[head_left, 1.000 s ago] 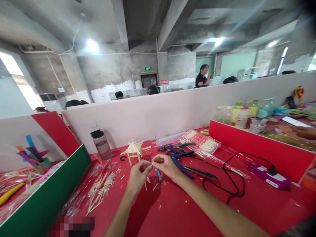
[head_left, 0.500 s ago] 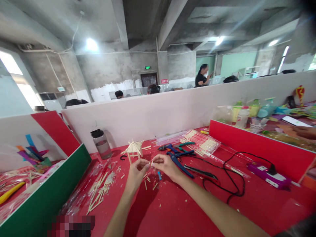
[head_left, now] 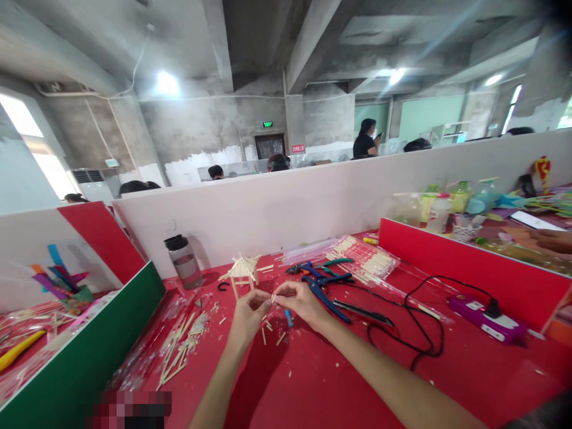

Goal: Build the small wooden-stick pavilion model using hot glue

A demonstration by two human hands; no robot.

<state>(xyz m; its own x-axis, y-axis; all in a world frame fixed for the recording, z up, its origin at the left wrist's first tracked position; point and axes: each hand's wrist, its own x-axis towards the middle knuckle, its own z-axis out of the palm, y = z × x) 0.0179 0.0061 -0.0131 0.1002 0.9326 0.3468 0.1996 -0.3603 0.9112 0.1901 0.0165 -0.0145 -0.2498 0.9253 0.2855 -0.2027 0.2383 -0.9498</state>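
Observation:
Over the red tabletop (head_left: 308, 381), my left hand (head_left: 250, 313) and my right hand (head_left: 301, 304) meet fingertip to fingertip. Both are closed in a pinch on a short pale wooden stick piece (head_left: 273, 297), mostly covered by the fingers. Just behind my left hand stands a small pavilion model (head_left: 243, 271) built of wooden sticks, with a peaked roof on thin legs. Cut stick bits (head_left: 264, 336) lie beneath my hands. A small blue tube-like piece (head_left: 289, 319) rests below my right hand.
Blue-handled cutters (head_left: 324, 295), a utility knife (head_left: 364, 313) and a black cable (head_left: 440, 339) from a purple power strip (head_left: 487, 319) lie right. Bagged sticks (head_left: 366, 256) are behind. At left stand a water bottle (head_left: 183, 262), stick scraps (head_left: 179, 351) and a green divider (head_left: 89, 345).
My fingertips have shifted slightly around the small stick piece, which shows more upright between them. The pavilion model and the tools stay where they were.

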